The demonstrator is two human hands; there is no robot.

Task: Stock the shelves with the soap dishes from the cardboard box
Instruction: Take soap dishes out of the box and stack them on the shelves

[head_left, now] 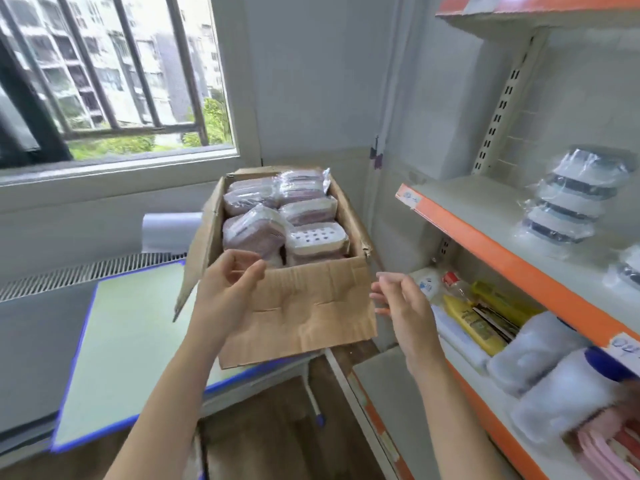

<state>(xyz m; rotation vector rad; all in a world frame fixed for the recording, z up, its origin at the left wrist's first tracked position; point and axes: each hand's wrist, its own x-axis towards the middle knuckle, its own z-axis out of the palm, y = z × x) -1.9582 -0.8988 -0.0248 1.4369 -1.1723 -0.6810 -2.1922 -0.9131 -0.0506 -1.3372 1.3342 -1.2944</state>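
Many wrapped soap dishes (266,230) fill the open cardboard box (311,306).

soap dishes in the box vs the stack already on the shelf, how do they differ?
The soap dishes in the cardboard box look pink or mauve with white tops; the stacked dishes on the shelf are dark blue and white. The boxed ones lie packed side by side, some tilted; the shelf ones sit in one leaning stack. Both are wrapped in clear plastic.
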